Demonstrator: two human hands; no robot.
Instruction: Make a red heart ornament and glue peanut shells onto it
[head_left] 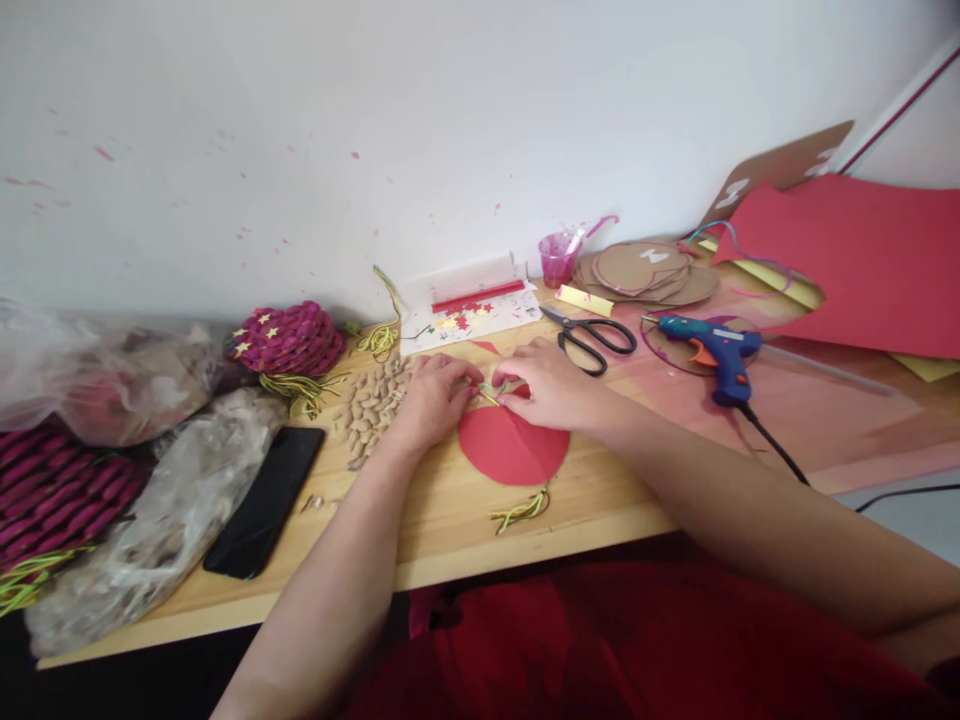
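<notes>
White wall, flecked with pink, is met by a wooden worktop on which craft materials are spread. Near the middle of its front half a red paper piece is laid, its near outline already rounded. Across its far part a short yellowish cord is held: it is pinched between the fingertips of the left hand and those of the right hand. Whether a knot or any glue is in place cannot be told, so the joining is best judged as under way. No peanuts or stars are seen on the exposed red surface, while stars and a cord tassel are already borne by a purple bundle at the left.

Room on the left is limited by the peanuts, which are spread right beside the left hand. Beyond the right hand, space is narrowed by the black scissors, and farther right by the blue glue gun. Toward the worktop's front edge a strip of wood is left, partly taken up by a loose cord cluster just below the paper.
</notes>
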